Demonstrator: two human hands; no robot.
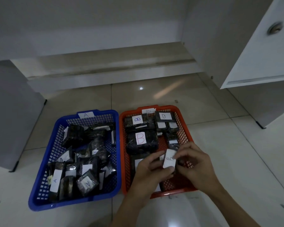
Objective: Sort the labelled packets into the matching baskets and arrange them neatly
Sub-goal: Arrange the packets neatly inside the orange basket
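Two baskets stand side by side on the tiled floor. The blue basket (44, 163), tagged A, holds several dark packets in a loose jumble, some with white A labels. The red basket (182, 122), tagged B, holds several dark packets lying flat with B labels up, among them a large packet (142, 141). Over the red basket's near right part, my left hand (150, 171) and my right hand (195, 163) together hold a small packet (169, 158) with a white B label. My hands hide the packets beneath them.
A white cabinet with an open door (259, 51) stands at the right, its leg on the floor nearby. A grey unit (10, 112) stands left of the blue basket. A low step runs along the wall behind the baskets.
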